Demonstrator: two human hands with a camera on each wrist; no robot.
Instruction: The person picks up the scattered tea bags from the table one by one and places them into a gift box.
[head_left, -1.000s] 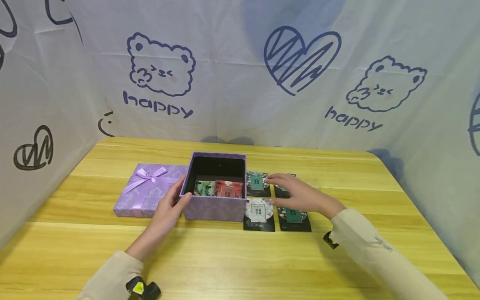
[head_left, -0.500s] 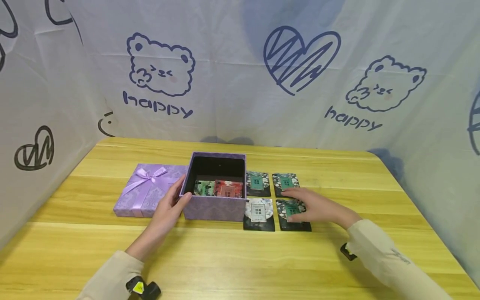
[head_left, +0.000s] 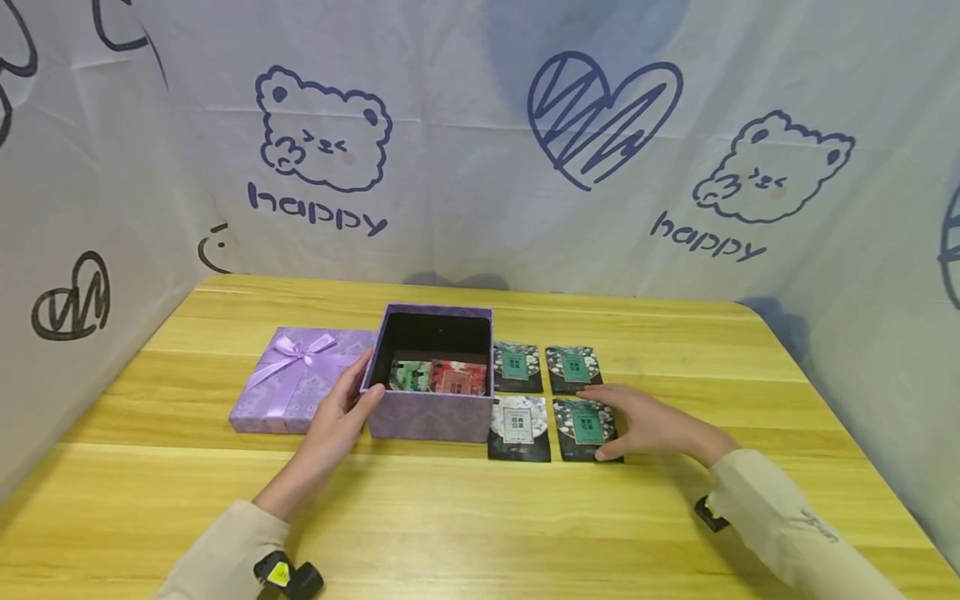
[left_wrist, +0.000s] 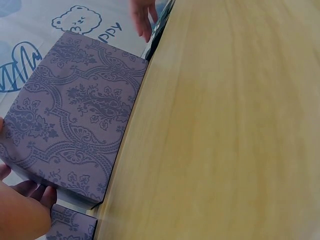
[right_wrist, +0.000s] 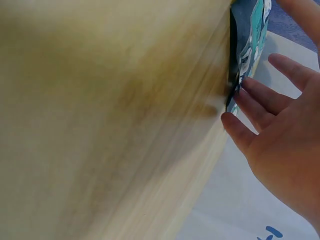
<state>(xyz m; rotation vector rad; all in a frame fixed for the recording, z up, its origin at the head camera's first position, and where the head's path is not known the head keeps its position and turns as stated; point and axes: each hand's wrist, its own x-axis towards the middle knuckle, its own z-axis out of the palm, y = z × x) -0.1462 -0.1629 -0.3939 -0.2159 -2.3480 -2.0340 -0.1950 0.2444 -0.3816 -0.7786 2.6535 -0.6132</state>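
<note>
In the head view, an open purple gift box [head_left: 431, 418] stands mid-table. My left hand [head_left: 336, 429] grips its front left corner, thumb on the front rim, fingers along the left side. Inside lie a green packet [head_left: 411, 377] and a red packet [head_left: 459, 379]. My right hand [head_left: 654, 423] reaches over the right edge of the front right dark packet [head_left: 581, 433] with a green label, fingers spread. In the right wrist view some fingertips [right_wrist: 247, 97] are at that packet's edge; nothing is pinched.
A white-fronted packet [head_left: 519, 429] and two more green-labelled packets, back left [head_left: 516, 367] and back right [head_left: 572, 367], lie right of the box. The purple lid [head_left: 322, 392] with a ribbon bow [head_left: 302, 354] lies left of it. A printed white curtain [head_left: 465, 208] hangs behind.
My right hand has moved right and toward me, from above the middle of the four-sided packet group to the front right packet. My left hand stays on the box.
</note>
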